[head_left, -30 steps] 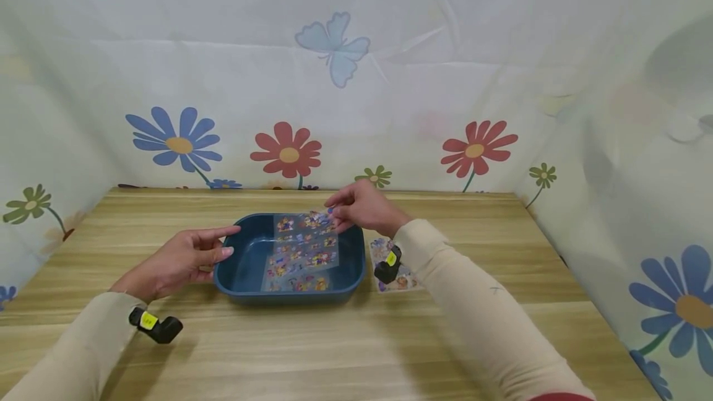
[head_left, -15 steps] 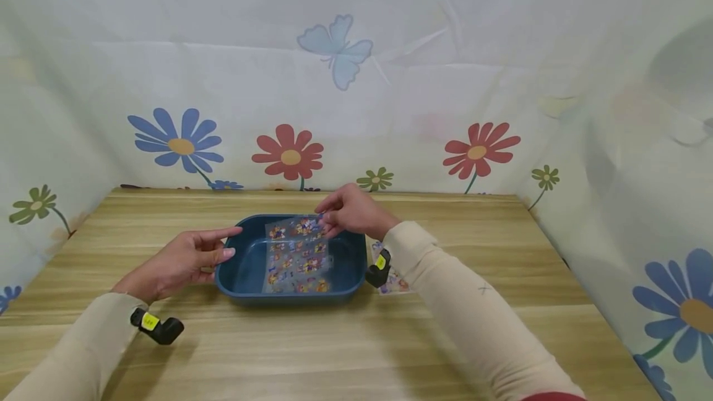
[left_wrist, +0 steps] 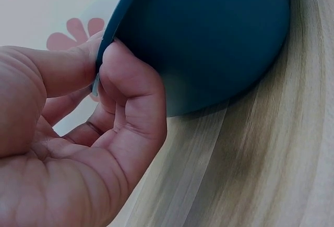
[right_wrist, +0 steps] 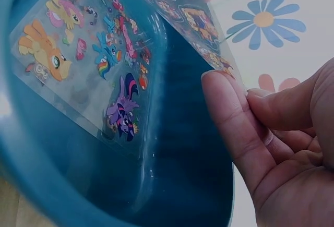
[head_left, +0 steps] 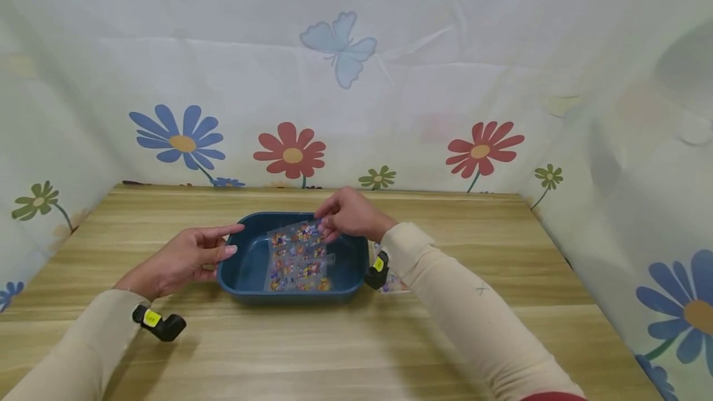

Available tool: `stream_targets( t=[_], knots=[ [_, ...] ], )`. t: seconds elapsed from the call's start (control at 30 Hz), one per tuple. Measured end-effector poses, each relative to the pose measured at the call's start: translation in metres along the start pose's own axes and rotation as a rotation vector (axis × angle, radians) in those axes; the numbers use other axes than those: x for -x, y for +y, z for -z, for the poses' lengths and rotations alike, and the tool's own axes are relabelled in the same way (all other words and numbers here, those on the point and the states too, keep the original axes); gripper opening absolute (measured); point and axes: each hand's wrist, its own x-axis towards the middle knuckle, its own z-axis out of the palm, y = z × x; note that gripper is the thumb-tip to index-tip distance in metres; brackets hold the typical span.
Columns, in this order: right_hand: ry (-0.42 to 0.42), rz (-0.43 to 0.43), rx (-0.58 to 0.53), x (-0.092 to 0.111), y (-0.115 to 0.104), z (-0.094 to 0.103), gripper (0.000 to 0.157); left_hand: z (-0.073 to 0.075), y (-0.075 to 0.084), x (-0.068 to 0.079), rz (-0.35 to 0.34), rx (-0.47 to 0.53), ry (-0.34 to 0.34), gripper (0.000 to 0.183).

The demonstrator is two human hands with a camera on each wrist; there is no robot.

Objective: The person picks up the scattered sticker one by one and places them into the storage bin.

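A dark blue plastic basin [head_left: 289,297] sits on the wooden table. My left hand [head_left: 186,258] pinches its left rim between thumb and fingers, clearly seen on the basin wall [left_wrist: 219,39] in the left wrist view. Over the basin's inside, my right hand [head_left: 352,214] pinches the upper right corner of a clear sticker sheet [head_left: 298,258] with small colourful cartoon figures. That held sheet [right_wrist: 182,15] slants upward in the right wrist view. Below it, inside the basin, lies another clear sticker sheet [right_wrist: 86,55] with pony pictures.
Another sticker sheet [head_left: 394,284] lies on the table right of the basin, partly hidden by the right wrist's black camera [head_left: 377,271]. The wooden tabletop [head_left: 278,351] extends around the basin. A flower-printed cloth [head_left: 390,110] stands behind and at both sides.
My right hand has moved a little left with the held sticker sheet, which has shifted left over the basin. Little moves in the last half second. The left hand keeps its hold on the rim.
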Motion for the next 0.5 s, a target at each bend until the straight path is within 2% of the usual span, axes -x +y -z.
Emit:
stream_targets(
  t=[0.5],
  knots=[
    [-0.015,-0.071,0.067,-0.0067,0.0007,-0.0067,0.028,-0.0005,0.0029,0.0024,-0.010,-0.015,0.007,0.075]
  ],
)
